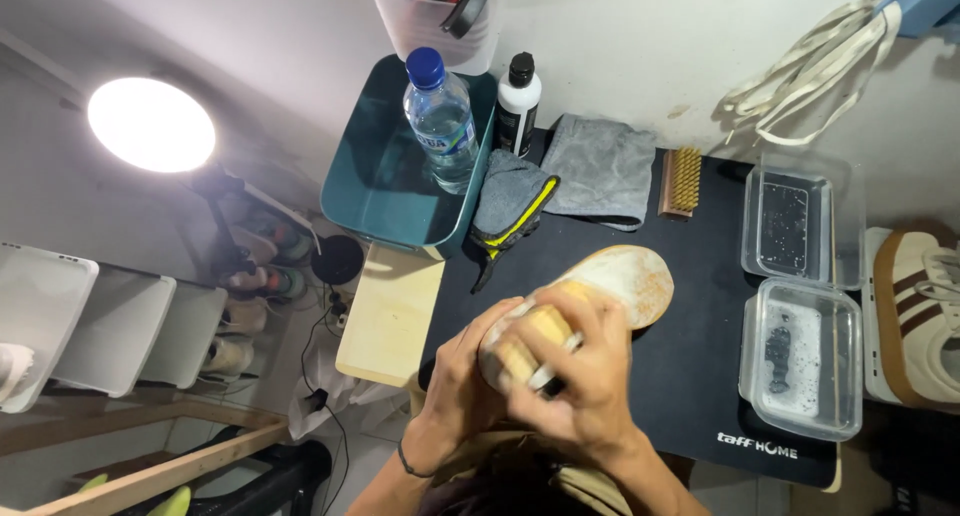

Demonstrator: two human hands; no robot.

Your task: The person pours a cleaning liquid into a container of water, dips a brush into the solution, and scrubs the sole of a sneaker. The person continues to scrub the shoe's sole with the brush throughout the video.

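A shoe lies sole up over the black mat, its pale sole worn and stained orange-brown. My left hand, with a dark band on its wrist, grips the near end of the shoe. My right hand is closed over a wooden-backed brush that presses on the sole at the heel end. Both hands overlap there and hide that part of the shoe.
At the back stand a teal basin holding a water bottle, a white bottle with a black cap, grey cloths and a bristle brush. Two clear containers and a striped sneaker sit right. A ring light glows left.
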